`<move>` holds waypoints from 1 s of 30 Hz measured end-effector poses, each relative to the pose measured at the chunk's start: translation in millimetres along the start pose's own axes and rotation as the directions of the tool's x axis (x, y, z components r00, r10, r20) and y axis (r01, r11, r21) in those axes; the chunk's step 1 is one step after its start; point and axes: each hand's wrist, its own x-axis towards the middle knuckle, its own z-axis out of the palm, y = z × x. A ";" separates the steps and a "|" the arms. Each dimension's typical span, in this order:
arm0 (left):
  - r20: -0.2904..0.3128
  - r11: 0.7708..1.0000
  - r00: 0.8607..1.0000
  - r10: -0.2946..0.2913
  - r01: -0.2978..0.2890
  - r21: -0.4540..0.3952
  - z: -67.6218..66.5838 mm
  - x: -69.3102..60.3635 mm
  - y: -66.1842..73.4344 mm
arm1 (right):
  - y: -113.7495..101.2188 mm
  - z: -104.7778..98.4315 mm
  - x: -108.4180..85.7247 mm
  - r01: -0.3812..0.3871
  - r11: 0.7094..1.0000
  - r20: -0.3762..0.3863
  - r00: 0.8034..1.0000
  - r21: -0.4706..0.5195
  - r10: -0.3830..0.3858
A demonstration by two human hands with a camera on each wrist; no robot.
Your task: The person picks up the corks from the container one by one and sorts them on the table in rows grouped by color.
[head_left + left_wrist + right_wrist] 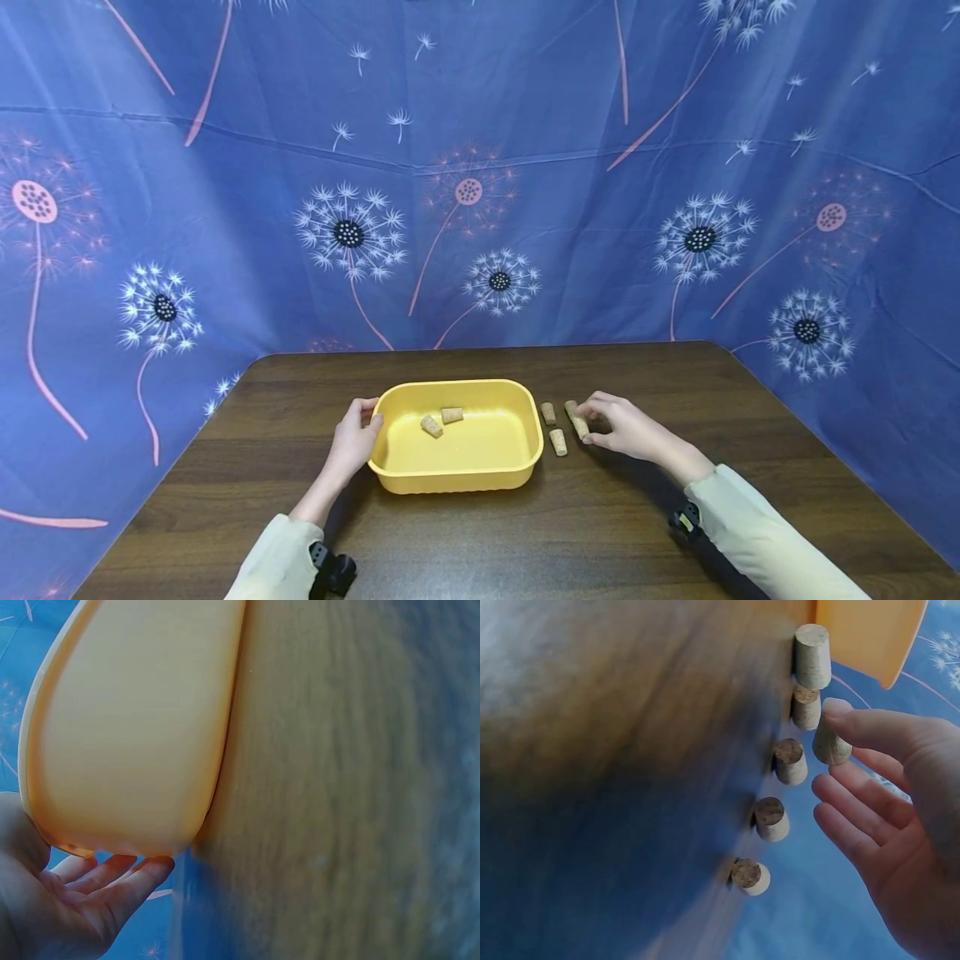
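The yellow tray (456, 482) stands on the table, two corks (431, 426) lying inside it. At its left end my left hand (352, 440) grips the wall, thumb at the rim and fingers along the outside, as the left wrist view also shows on the tray (135, 735). Right of the tray, my right hand (626, 429) is beside several corks (558, 442). In the right wrist view this hand (900, 802) pinches one cork (830, 745) between thumb and a mostly hidden finger; its other fingers are loosely bent. Several more corks (790, 762) stand in a row on the table.
The brown wooden table (450, 550) extends in front of the tray and to both sides. Behind it hangs a blue cloth (570, 275) with a dandelion print.
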 end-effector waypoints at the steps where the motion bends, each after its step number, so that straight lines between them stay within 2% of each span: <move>1: 0.014 1.000 1.000 -0.023 0.023 -0.008 -0.1 1.0 0.0 | 0.5 0.5 -0.6 0.001 1.000 0.003 1.000 0.000 -0.001; 6: 0.028 0.998 0.998 -0.059 0.058 0.015 0.1 2.4 0.7 | 3.5 3.5 -4.1 0.010 1.000 0.018 1.000 -0.020 -0.010; 15: 0.028 0.998 0.998 -0.054 0.054 0.017 0.6 2.7 -1.0 | 6.6 7.5 -8.7 -0.029 0.998 0.048 0.998 -0.047 0.032; 24: 0.038 0.998 0.997 -0.067 0.066 0.023 0.8 4.0 -1.3 | 6.8 8.8 -8.5 -0.024 0.999 0.054 0.998 -0.038 0.026; 30: 0.025 0.998 0.998 -0.054 0.053 0.033 0.4 2.5 -0.6 | 8.2 10.1 -8.7 -0.028 0.999 0.068 0.997 -0.028 0.030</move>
